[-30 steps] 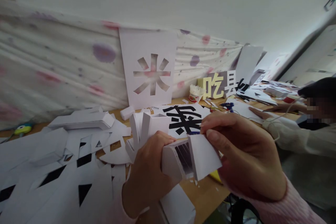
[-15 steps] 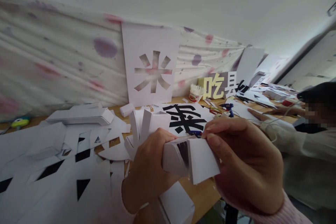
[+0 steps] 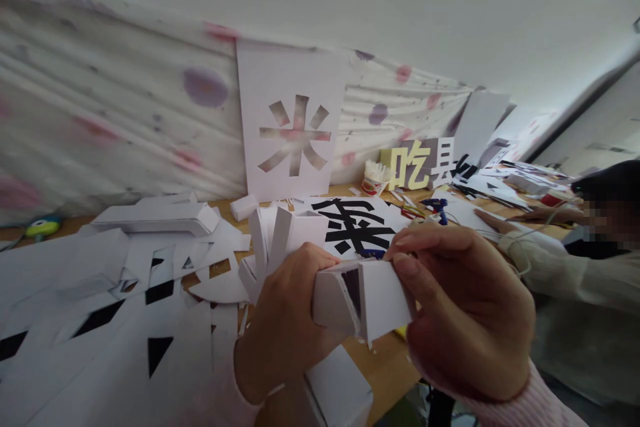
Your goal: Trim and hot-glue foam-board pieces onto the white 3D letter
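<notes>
My left hand (image 3: 287, 317) is wrapped round a small white foam-board box piece (image 3: 334, 303), whose side facing right shows a dark opening. A white foam-board panel (image 3: 386, 300) stands at that opening, leaving a narrow gap along the edge. Its upper right corner is pinched between the thumb and forefinger of my right hand (image 3: 467, 310). Just behind the panel, part of a blue tool (image 3: 371, 253) shows; the rest is hidden. Below my left hand lies another white box-shaped piece (image 3: 340, 387).
White cut-out sheets (image 3: 115, 360) cover the left side. Behind my hands lies a sheet with a black character (image 3: 357, 223). A stencil board (image 3: 290, 70) leans on the wall beside a cup of white sticks (image 3: 376, 183). A blue glue gun (image 3: 437, 205) lies near a co-worker's sleeve (image 3: 555, 263).
The panel has shifted slightly upward and turned a little against the box piece. Both hands keep their grips. The view has moved slightly, so the background sits a little further right.
</notes>
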The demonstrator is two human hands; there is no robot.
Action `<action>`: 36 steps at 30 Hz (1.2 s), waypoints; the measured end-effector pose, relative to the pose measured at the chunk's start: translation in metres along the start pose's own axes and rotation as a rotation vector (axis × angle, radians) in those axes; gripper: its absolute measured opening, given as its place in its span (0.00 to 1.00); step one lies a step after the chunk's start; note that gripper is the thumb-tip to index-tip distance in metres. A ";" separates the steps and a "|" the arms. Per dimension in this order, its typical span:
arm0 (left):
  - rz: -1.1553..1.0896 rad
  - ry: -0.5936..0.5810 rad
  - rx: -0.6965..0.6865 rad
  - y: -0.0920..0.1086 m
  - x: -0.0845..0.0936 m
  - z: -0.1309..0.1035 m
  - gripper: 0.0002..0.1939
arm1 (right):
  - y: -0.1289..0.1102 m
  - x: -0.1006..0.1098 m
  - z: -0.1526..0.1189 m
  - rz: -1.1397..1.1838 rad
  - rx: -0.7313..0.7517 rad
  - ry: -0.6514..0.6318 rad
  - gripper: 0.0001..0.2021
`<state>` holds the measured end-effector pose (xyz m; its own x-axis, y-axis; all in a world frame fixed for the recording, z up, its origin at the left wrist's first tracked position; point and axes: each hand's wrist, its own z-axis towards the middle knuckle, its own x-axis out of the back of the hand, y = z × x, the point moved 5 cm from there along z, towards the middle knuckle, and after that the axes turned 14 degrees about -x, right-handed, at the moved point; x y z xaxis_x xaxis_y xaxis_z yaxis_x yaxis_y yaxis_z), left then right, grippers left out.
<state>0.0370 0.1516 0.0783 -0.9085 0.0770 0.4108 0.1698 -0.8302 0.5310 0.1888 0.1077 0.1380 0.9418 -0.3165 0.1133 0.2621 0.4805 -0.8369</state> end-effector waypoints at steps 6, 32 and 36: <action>0.014 -0.003 0.015 -0.002 0.000 -0.001 0.16 | 0.005 -0.001 -0.001 -0.052 -0.040 -0.012 0.08; 0.025 0.009 0.081 -0.004 0.003 0.000 0.14 | -0.035 -0.006 0.006 -0.432 0.310 -0.389 0.13; 0.054 0.042 0.059 -0.005 0.004 -0.001 0.17 | -0.034 -0.006 0.007 -0.438 0.250 -0.431 0.18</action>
<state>0.0324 0.1556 0.0766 -0.9124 0.0090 0.4091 0.2397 -0.7984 0.5523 0.1756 0.0986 0.1691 0.7235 -0.1945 0.6624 0.6318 0.5734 -0.5216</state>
